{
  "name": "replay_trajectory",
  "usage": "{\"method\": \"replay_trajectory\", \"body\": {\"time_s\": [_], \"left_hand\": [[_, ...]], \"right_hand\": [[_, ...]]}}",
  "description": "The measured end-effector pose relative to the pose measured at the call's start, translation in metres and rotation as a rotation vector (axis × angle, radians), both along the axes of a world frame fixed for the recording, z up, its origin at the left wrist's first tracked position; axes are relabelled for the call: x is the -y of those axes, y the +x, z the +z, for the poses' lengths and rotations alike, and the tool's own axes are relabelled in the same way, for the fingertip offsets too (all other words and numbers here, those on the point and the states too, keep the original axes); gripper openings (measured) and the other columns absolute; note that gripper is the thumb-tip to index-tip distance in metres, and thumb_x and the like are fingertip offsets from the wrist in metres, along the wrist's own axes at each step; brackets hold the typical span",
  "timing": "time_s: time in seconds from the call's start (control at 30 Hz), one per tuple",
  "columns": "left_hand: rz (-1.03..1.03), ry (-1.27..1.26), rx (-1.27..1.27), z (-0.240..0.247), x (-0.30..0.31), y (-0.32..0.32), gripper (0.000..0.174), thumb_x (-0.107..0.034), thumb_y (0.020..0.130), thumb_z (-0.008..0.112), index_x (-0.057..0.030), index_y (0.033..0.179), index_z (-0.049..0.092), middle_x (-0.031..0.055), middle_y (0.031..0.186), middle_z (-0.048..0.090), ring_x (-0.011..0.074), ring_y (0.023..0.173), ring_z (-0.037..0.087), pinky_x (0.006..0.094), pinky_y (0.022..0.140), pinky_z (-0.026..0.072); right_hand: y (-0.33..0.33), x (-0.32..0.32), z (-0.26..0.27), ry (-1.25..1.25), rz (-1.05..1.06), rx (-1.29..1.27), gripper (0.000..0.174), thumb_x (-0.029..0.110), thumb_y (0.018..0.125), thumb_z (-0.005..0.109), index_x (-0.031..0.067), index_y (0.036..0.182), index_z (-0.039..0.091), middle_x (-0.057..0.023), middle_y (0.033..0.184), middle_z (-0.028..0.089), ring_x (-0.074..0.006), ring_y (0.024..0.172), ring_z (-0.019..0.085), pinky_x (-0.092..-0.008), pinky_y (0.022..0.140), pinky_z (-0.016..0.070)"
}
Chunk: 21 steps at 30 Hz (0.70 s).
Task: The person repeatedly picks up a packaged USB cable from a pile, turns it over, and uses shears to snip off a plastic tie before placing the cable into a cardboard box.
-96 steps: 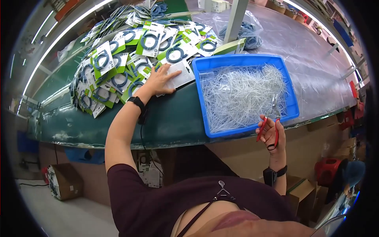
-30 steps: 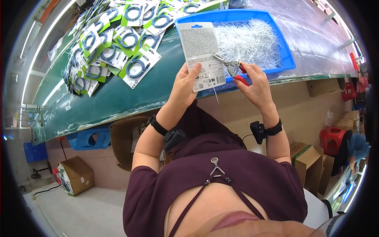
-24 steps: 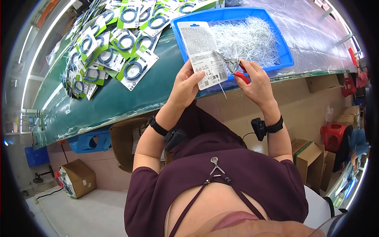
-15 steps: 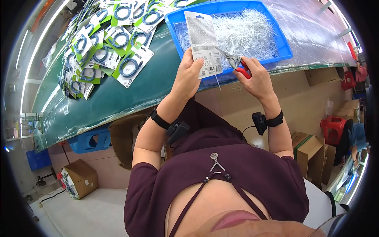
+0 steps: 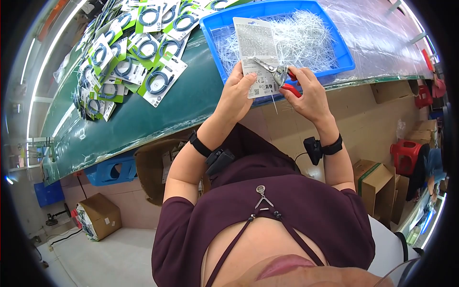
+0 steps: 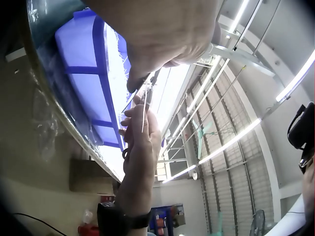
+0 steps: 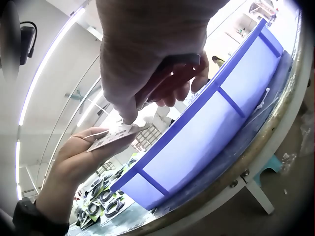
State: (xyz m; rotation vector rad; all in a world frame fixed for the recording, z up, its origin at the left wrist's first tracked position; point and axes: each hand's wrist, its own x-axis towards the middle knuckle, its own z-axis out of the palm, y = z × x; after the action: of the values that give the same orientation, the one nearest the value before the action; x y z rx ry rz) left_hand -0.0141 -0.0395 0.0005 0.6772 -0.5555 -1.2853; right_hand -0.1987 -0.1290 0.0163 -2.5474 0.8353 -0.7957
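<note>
My left hand holds a white printed package card by its lower left edge, thumb on the printed back, in the head view. In my right hand are red-handled snips, their metal blades overlapping the lower middle of the card. A thin white plastic strip hangs below the card's bottom edge. The right wrist view shows the card edge-on between the hands, with the red handles inside the right hand's fingers. The card's front faces away and is hidden.
Behind the hands stands a blue tray heaped with clippings of white strips. A large pile of carded blue coiled cables covers the green table at left. Cardboard boxes and a red stool are below right.
My left hand has gone from the pile to holding the card before the tray. The snips moved from over the tray to the card; lately their blades shifted farther left across it.
</note>
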Motion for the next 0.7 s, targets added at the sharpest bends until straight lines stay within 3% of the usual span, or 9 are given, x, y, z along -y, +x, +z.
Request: {"method": "replay_trajectory", "body": {"time_s": [0.6,0.7], "left_hand": [[0.008,0.017,-0.126,-0.007,0.002,0.001,0.039,-0.005,0.097,0.038,0.0009,0.135,0.037,0.0162,0.127,0.053,0.0256,0.115,0.057,0.0405,0.097,0.0491],[0.028,-0.012,-0.155,-0.002,0.003,0.008,0.04,-0.004,0.097,0.037,0.0016,0.136,0.036,0.0173,0.129,0.052,0.027,0.117,0.056,0.0413,0.098,0.0483]], "right_hand": [[-0.016,0.003,-0.017,0.042,-0.032,-0.016,0.05,0.022,0.076,0.076,0.0022,0.118,0.057,-0.0136,0.097,0.06,-0.0299,0.085,0.061,-0.0364,0.072,0.0501],[-0.026,0.001,-0.013,-0.058,0.002,-0.031,0.053,0.02,0.074,0.077,0.0045,0.121,0.057,-0.0118,0.1,0.06,-0.0288,0.091,0.06,-0.0375,0.078,0.0481]]}}
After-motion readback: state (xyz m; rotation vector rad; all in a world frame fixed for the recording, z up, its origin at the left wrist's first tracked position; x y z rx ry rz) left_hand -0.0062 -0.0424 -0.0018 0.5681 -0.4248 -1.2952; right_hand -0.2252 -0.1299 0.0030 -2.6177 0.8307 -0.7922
